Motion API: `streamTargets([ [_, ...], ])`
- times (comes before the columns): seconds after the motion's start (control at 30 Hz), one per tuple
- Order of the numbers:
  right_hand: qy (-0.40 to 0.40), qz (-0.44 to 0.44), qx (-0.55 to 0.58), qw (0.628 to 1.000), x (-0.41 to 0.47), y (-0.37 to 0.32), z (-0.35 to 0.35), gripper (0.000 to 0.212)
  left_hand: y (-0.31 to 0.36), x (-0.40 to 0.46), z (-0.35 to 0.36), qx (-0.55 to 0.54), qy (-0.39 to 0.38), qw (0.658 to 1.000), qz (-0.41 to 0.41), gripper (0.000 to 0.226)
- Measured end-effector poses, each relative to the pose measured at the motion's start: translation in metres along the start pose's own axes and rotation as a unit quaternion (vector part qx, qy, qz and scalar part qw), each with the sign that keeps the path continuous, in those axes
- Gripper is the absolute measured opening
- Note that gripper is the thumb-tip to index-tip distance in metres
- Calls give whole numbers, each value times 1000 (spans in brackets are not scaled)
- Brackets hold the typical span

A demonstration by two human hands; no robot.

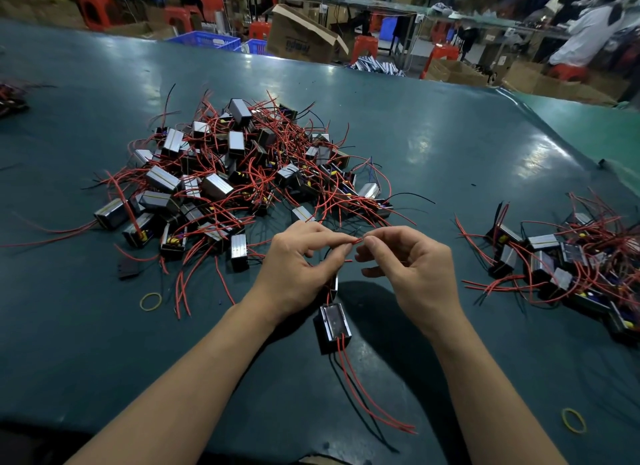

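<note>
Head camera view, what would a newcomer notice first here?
First, the big tangled heap of small silver-and-black box modules with red wires, mid-left on the dark teal table. Next, in front of it, the left hand and right hand pinching one thin red wire between them, a single module just below. A smaller heap lies far right.

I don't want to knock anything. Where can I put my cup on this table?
Bare table lies between the big pile and the right pile, beyond the right hand. More lies left of the left hand, near the rubber band. Crowded: both piles, and the middle where both hands pinch a red wire.
</note>
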State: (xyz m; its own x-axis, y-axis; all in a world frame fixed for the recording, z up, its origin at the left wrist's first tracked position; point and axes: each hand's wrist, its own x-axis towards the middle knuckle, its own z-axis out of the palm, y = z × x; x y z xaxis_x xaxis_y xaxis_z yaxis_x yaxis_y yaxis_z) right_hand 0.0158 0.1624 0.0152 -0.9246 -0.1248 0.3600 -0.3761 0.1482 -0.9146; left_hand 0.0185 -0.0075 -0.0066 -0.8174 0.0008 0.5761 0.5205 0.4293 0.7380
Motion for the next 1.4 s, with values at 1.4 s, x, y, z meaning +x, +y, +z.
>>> streamTargets([
  [1.4,-1,-237,-303,923,-1,9,-7,14,3,-3,-8,80,-4,996,42,10],
])
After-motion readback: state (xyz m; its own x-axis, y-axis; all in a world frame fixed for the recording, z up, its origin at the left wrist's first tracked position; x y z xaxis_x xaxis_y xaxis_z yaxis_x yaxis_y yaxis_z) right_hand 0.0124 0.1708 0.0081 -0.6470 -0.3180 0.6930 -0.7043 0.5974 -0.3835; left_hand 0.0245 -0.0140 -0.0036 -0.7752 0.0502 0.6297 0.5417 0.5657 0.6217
